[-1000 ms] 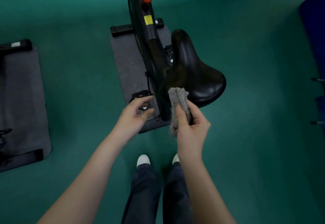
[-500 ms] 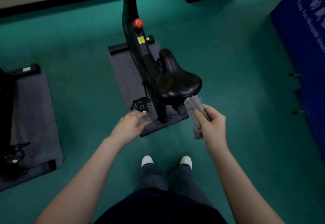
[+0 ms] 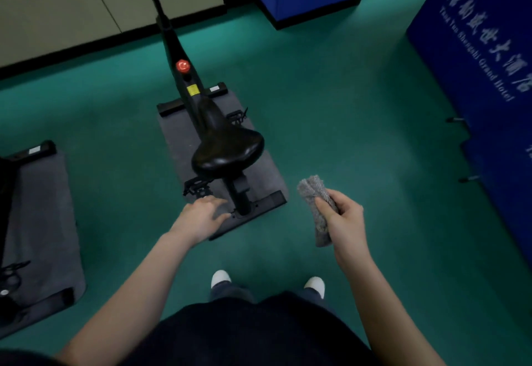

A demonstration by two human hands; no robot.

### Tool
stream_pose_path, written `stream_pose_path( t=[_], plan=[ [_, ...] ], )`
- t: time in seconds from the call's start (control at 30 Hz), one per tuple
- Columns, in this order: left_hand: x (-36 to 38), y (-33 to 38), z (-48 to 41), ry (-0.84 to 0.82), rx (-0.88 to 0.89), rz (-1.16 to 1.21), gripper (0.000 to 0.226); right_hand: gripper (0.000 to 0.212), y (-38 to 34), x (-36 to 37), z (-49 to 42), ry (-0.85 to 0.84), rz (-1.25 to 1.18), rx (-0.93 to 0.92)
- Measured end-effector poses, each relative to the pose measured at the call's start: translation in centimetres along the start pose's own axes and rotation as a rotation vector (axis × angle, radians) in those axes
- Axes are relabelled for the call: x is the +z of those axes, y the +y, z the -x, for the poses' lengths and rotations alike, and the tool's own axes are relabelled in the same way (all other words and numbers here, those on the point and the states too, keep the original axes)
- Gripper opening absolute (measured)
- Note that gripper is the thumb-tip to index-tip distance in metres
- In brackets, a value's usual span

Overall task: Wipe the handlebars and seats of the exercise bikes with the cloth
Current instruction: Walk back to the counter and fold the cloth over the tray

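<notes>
Looks down on a black exercise bike (image 3: pixel 187 92) standing on a grey mat (image 3: pixel 177 141) over a green floor (image 3: pixel 359 106). Grips a bunched grey cloth (image 3: pixel 312 193) in the right hand (image 3: pixel 345 219), right of the black seat (image 3: pixel 227 150) and clear of it. Hovers the left hand (image 3: pixel 198 217), fingers loosely spread and holding nothing, near the foot of the seat post. Shows a red knob (image 3: pixel 182 66) on the frame, a second mat (image 3: pixel 40 221) at far left, a blue banner (image 3: pixel 475 49) at right, and white shoes (image 3: pixel 220 278) below.

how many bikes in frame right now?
2. The centre bike stands on a grey mat ahead of the person. The left bike is cut off by the frame edge, partly visible on a second mat. Others may be out of view.
</notes>
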State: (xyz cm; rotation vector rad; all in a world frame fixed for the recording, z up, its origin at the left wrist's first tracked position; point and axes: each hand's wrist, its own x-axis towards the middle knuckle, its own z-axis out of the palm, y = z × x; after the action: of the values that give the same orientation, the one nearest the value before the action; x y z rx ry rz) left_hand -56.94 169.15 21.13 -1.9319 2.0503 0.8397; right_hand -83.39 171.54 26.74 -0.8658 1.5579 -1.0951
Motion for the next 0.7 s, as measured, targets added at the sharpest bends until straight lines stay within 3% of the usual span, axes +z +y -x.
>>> stream_pose_path(
  t=[0.37,0.7],
  plan=[
    [2.0,22.9,-4.0,0.047,0.201,0.002,0.047,0.021,-0.5,-21.7,-4.5,0.232,-0.060,-0.030],
    [-0.5,28.4,-10.2,0.064,0.199,-0.057,0.050,0.015,-1.6,-25.9,-10.7,0.276,-0.032,-0.027]
  ],
)
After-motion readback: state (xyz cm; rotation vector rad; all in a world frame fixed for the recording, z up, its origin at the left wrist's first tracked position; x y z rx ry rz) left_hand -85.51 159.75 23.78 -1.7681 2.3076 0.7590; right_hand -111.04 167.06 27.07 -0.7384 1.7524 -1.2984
